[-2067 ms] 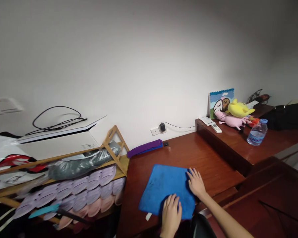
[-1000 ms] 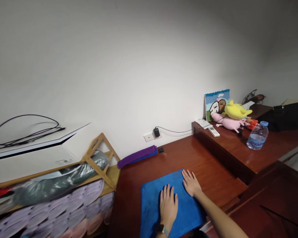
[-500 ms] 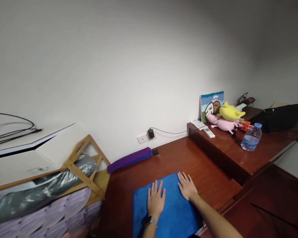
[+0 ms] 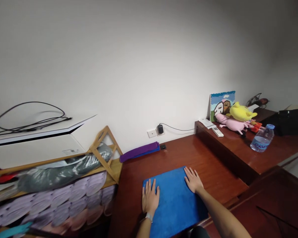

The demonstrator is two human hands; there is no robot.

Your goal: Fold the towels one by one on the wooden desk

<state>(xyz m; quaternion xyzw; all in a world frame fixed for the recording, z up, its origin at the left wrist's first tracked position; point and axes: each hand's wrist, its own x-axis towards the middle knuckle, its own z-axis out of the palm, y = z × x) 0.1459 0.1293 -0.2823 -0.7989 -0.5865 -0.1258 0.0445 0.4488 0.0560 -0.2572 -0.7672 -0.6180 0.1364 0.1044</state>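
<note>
A blue cloth (image 4: 175, 198) lies spread flat on the reddish-brown wooden desk (image 4: 131, 185), its near part running to the desk's front edge. My left hand (image 4: 151, 198) rests palm down on the cloth's left edge, fingers stretched and somewhat spread. At the far right corner my right hand (image 4: 193, 180) lies flat, fingers apart, partly on the cloth and partly on the wood. Neither hand grips anything. Behind them, against the wall, sits a folded purple cloth (image 4: 139, 152) with a blue one under it.
On the raised right section stand a water bottle (image 4: 262, 138), plush toys (image 4: 242, 112), a remote (image 4: 217, 132) and a picture (image 4: 222, 102). A black plug (image 4: 160, 129) sits in the wall socket. To the left, a wooden rack (image 4: 105, 148) holds slippers (image 4: 74, 191) and a plastic-wrapped bundle (image 4: 62, 175).
My left hand has slid left across the blue cloth to its edge. My right hand stays at the far right corner. The view has turned a little left.
</note>
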